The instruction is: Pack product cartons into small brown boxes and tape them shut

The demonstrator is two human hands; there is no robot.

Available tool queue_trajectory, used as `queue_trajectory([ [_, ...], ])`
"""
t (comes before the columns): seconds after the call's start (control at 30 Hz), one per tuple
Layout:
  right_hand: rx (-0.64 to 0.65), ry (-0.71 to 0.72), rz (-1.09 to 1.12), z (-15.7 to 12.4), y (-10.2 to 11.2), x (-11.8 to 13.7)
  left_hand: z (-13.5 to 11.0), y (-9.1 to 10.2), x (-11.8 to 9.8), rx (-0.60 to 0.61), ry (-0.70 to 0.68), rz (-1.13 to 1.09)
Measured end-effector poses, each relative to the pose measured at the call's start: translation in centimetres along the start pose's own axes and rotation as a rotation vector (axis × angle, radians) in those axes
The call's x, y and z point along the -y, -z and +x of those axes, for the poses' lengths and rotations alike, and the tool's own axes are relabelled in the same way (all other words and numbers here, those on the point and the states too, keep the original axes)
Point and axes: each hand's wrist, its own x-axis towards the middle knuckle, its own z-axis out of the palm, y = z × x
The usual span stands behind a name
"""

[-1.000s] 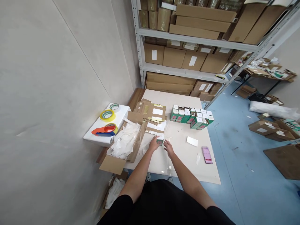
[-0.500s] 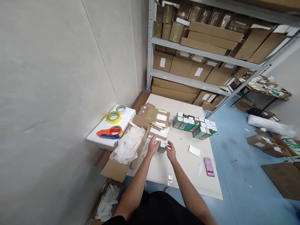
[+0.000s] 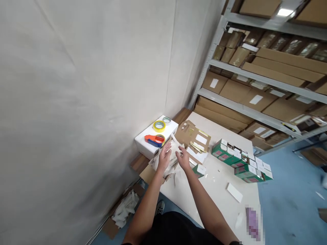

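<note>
My left hand [image 3: 164,157] is over a heap of crumpled white paper [image 3: 173,149] that fills a cardboard box [image 3: 148,174]. Its fingers are apart and hold nothing. My right hand [image 3: 183,159] faces it across the paper, fingers spread, also without a grip on anything; whether either hand touches the paper I cannot tell. Just right of my right wrist, a small green box with a white top [image 3: 199,170] stands on the white table [image 3: 214,190], partly hidden by the forearm.
Tape rolls [image 3: 159,126] and an orange and blue tape dispenser [image 3: 154,140] lie on a white block by the wall. Flattened cardboard [image 3: 190,134] lies behind the paper. Several green boxes [image 3: 237,158], a white carton [image 3: 234,192] and a phone [image 3: 252,223] are to the right.
Both hands have let go of the small green box and moved left over the white paper. The box stays on the table. The view has swung left.
</note>
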Motion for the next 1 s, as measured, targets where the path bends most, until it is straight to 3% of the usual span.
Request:
queue_trajectory([
  [0.2, 0.232, 0.245, -0.143, 5.8, -9.2, 4.7, -1.4, 7.6, -2.4, -0.288, -0.047, 0.063],
  [0.3, 0.303, 0.207, -0.244, 7.7, -13.2, 5.9, -2.3, 10.5, -3.2, -0.385, -0.068, 0.109],
  [0.4, 0.32, 0.093, -0.341, 8.5, -15.3, 6.2, -3.1, 12.3, -3.9, -0.446, -0.075, 0.142],
  [0.47, 0.286, 0.083, -0.39, 8.6, -15.4, 6.1, -3.3, 12.8, -4.2, -0.473, -0.083, 0.135],
  [0.57, 0.264, 0.165, -0.444, 8.3, -14.0, 6.1, -3.2, 12.5, -4.5, -0.506, -0.094, 0.103],
  [0.7, 0.193, 0.259, -0.443, 7.3, -10.2, 6.1, -2.3, 10.5, -4.3, -0.524, -0.104, 0.059],
  [0.83, 0.064, 0.271, -0.435, 5.4, -5.0, 5.3, -1.5, 7.0, -3.4, -0.449, -0.075, 0.002],
  [1.0, -0.097, 0.195, -0.449, 1.3, 2.8, 2.4, -1.2, 2.0, -1.7, -0.307, 0.007, 0.0],
])
